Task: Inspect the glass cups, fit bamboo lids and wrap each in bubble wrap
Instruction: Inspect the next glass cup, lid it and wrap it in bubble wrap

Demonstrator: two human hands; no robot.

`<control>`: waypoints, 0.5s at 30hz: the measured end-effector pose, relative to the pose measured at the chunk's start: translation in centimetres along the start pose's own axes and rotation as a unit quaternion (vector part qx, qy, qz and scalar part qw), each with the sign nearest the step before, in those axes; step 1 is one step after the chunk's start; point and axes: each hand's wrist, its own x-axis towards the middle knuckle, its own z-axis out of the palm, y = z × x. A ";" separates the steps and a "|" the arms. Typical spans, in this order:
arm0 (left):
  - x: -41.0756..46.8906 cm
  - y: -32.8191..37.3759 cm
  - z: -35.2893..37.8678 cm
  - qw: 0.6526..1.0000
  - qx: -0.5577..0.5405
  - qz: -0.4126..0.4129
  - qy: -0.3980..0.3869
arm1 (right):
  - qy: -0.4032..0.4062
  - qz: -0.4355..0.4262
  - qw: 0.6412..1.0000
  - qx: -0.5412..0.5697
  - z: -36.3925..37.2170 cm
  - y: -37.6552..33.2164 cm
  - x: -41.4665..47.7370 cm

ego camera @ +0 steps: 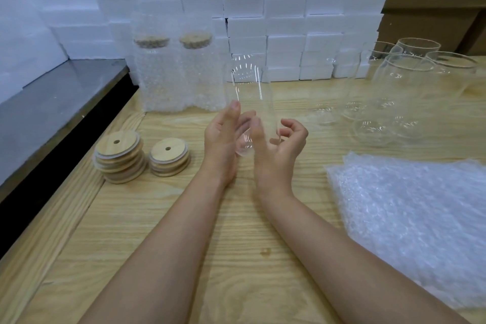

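A clear glass cup was held upright above the middle of the wooden bench, its base low between the two hands and its rim toward twelve o'clock. The left hand lay against the cup's left side with the palm turned inward and the fingers loosely spread, the thumb pointing up along the glass. The right hand cupped the lower right of the glass with its fingers curled around it; motion blur made it hard to tell how firmly either hand gripped. At about ten o'clock from the cup stood two wrapped cups, side by side and touching, each covered in bubble wrap with a bamboo lid showing at the top. At about eight o'clock, near the bench's left edge, two stacks of bamboo lids sat just beside each other, the left stack taller, each top lid showing a small hole. At about two o'clock a cluster of bare glass cups stood close together, unlidded. At about four o'clock a pile of bubble wrap sheets lay flat on the bench, well apart from the lids. Behind everything, at twelve o'clock, rose a wall of stacked white foam blocks, with cardboard boxes at the far right.
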 end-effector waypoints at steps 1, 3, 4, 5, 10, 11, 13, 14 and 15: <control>0.0 -0.1 0.0 1.000 -0.010 0.006 0.001 | -0.011 -0.017 1.000 -0.022 0.0 0.1 -0.1; 0.3 -0.2 -0.2 1.000 -0.021 0.008 0.009 | -0.022 -0.034 0.998 -0.051 0.0 0.4 -0.1; 0.3 -0.2 -0.2 1.000 -0.020 0.010 0.017 | -0.021 -0.035 0.998 -0.053 0.0 0.5 0.0; 0.3 0.0 0.0 0.999 -0.019 0.012 0.025 | -0.020 -0.033 0.998 -0.049 -0.1 0.5 0.0; 0.1 0.4 0.1 0.999 -0.029 0.014 0.015 | -0.017 -0.013 1.000 -0.013 -0.2 0.7 0.3; 0.0 0.5 0.0 0.999 -0.033 0.003 0.011 | -0.015 0.001 1.000 -0.002 -0.2 0.7 0.3; 0.1 0.7 -0.1 0.999 -0.037 -0.025 0.008 | -0.009 0.042 0.999 0.030 -0.2 0.8 0.5; 0.1 0.7 -0.1 0.999 -0.036 -0.038 0.005 | -0.004 0.060 0.997 0.046 -0.2 0.9 0.6; 0.1 0.7 0.0 0.998 -0.032 -0.049 -0.002 | 0.004 0.073 0.995 0.061 -0.2 0.9 0.6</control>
